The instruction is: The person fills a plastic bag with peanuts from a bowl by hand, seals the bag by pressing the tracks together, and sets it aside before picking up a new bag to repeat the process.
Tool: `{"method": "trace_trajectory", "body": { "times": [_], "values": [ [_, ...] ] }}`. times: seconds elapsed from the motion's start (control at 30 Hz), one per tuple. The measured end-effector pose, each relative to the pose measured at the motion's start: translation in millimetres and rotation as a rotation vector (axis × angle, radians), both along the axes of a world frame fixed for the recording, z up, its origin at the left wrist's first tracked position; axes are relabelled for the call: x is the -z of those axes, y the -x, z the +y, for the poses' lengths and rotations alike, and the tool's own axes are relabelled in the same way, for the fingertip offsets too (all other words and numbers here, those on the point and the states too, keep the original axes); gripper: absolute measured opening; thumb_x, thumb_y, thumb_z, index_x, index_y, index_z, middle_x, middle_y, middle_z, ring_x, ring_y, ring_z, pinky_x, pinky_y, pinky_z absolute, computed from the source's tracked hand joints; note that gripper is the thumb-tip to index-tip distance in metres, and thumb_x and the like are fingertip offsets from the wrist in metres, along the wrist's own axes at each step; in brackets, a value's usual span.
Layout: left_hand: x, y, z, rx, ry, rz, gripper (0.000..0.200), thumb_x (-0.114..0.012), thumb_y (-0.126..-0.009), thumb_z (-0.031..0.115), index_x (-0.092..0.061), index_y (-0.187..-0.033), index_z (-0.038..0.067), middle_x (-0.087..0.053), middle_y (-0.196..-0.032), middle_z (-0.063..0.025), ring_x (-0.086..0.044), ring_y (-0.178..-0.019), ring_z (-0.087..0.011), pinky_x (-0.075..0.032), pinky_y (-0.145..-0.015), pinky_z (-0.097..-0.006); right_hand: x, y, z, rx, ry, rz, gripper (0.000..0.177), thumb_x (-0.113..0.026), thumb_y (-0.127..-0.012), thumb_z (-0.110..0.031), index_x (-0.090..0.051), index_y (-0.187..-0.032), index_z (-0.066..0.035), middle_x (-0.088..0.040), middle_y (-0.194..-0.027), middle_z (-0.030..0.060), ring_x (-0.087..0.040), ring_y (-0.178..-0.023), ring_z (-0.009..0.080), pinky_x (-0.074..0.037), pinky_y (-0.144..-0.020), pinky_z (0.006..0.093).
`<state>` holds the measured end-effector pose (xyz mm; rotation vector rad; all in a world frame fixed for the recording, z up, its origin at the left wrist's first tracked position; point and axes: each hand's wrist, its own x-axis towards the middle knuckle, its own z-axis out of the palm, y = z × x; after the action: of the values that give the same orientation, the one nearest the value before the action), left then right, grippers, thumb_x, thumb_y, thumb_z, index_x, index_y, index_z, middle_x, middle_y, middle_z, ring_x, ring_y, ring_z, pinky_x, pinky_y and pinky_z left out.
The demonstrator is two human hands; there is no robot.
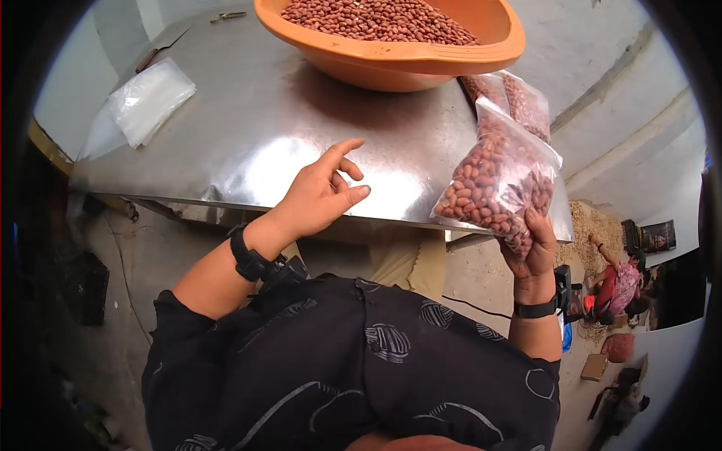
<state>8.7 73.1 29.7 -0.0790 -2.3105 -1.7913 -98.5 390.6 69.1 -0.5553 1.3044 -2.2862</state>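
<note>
My right hand (535,252) grips a clear plastic bag of red-skinned peanuts (492,184) near its bottom corner, at the table's right edge. The bag is tilted, with its flat top edge toward the upper right. My left hand (322,188) hovers over the table's near edge, fingers apart, holding nothing. Behind the held bag lie other filled peanut bags (526,105), partly hidden by it. A large orange basin (376,71) at the far side holds many loose peanuts (376,21).
A stack of clear empty bags (154,98) lies on the metal table (233,113) at the left. Beyond it are a knife (162,50) and a small metal tool (228,16). At the far right, a person (620,282) sits near a tan heap (598,229) on the floor.
</note>
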Motion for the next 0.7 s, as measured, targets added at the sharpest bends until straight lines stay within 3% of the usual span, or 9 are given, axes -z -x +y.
{"method": "trace_trajectory", "body": {
  "times": [0.07, 0.17, 0.2, 0.3, 0.33, 0.37, 0.43, 0.53, 0.7],
  "values": [
    [9, 1, -15, -0.125, 0.137, 0.044, 0.055, -0.063, -0.085, 0.007, -0.042, -0.135, 0.004, -0.055, -0.096, -0.0033, -0.047, -0.069, -0.0038, -0.042, -0.063, -0.0192, -11, 23, 9, 0.029, -0.068, 0.068, 0.06, -0.055, -0.086, -0.013, -0.03, -0.139, 0.0, -0.043, -0.135, 0.0184, -0.05, -0.121, 0.0309, -0.042, -0.101, 0.0435],
    [27, 6, -30, -0.228, 0.184, 0.126, 0.049, -0.063, -0.082, 0.004, -0.05, -0.129, 0.003, -0.055, -0.094, -0.0028, -0.044, -0.066, -0.0031, -0.04, -0.06, -0.0183, -15, 70, 21, 0.134, -0.151, 0.1, 0.055, -0.055, -0.086, -0.012, -0.035, -0.137, -0.003, -0.051, -0.128, 0.0147, -0.059, -0.108, 0.0246, -0.053, -0.085, 0.0342],
    [27, 5, -29, -0.231, 0.172, 0.135, 0.048, -0.063, -0.082, 0.004, -0.051, -0.128, 0.003, -0.055, -0.093, -0.0026, -0.044, -0.065, -0.0031, -0.04, -0.059, -0.0183, -18, 88, 23, 0.138, -0.125, 0.09, 0.053, -0.053, -0.086, -0.006, -0.035, -0.135, 0.005, -0.051, -0.127, 0.0185, -0.058, -0.11, 0.026, -0.05, -0.091, 0.0366],
    [27, 2, -23, -0.239, 0.224, 0.18, 0.048, -0.063, -0.08, 0.002, -0.052, -0.126, 0.002, -0.057, -0.088, -0.0024, -0.043, -0.063, -0.0049, -0.039, -0.057, -0.0199, -24, 155, 37, 0.101, -0.225, 0.085, 0.048, -0.056, -0.085, -0.009, -0.042, -0.129, 0.002, -0.06, -0.114, 0.0143, -0.065, -0.094, 0.0226, -0.056, -0.079, 0.0333],
    [27, 2, -23, -0.241, 0.255, 0.204, 0.048, -0.063, -0.079, 0.002, -0.052, -0.126, 0.002, -0.057, -0.087, -0.0025, -0.044, -0.062, -0.0055, -0.039, -0.057, -0.0203, -37, 158, 24, 0.178, -0.264, 0.097, 0.045, -0.058, -0.084, -0.011, -0.045, -0.126, -0.001, -0.064, -0.101, 0.0103, -0.066, -0.076, 0.0165, -0.057, -0.071, 0.0307],
    [27, 3, -22, -0.243, 0.287, 0.227, 0.048, -0.063, -0.079, 0.001, -0.052, -0.126, 0.002, -0.058, -0.086, -0.0026, -0.044, -0.062, -0.0061, -0.039, -0.057, -0.0207, -31, 203, 43, 0.083, -0.316, 0.109, 0.043, -0.06, -0.086, -0.02, -0.049, -0.125, -0.008, -0.065, -0.105, 0.0055, -0.066, -0.085, 0.0142, -0.054, -0.073, 0.0284],
    [27, 4, -21, -0.255, 0.299, 0.255, 0.049, -0.063, -0.076, 0.0, -0.053, -0.124, 0.003, -0.058, -0.084, -0.0036, -0.045, -0.06, -0.0082, -0.04, -0.056, -0.0221, -41, 236, 36, 0.1, -0.322, 0.093, 0.038, -0.059, -0.087, -0.021, -0.051, -0.122, -0.007, -0.065, -0.103, 0.0049, -0.066, -0.083, 0.0142, -0.055, -0.073, 0.029],
    [28, 6, -21, -0.278, 0.337, 0.297, 0.049, -0.064, -0.075, 0.0, -0.054, -0.123, 0.004, -0.058, -0.083, -0.0051, -0.048, -0.057, -0.0104, -0.042, -0.055, -0.024, -51, 264, 12, 0.199, -0.283, 0.071, 0.034, -0.056, -0.088, -0.013, -0.051, -0.12, -0.002, -0.064, -0.082, 0.0058, -0.059, -0.058, 0.0099, -0.056, -0.063, 0.0264],
    [28, 6, -19, -0.299, 0.402, 0.334, 0.05, -0.064, -0.073, -0.001, -0.054, -0.122, 0.003, -0.058, -0.082, -0.0067, -0.048, -0.057, -0.0129, -0.042, -0.054, -0.0256, -16, 330, -8, 0.424, -0.977, 0.287, 0.017, -0.059, -0.088, -0.014, -0.061, -0.098, -0.001, -0.064, -0.084, 0.0041, -0.063, -0.07, 0.0132, -0.053, -0.062, 0.0271]
  ]
}}
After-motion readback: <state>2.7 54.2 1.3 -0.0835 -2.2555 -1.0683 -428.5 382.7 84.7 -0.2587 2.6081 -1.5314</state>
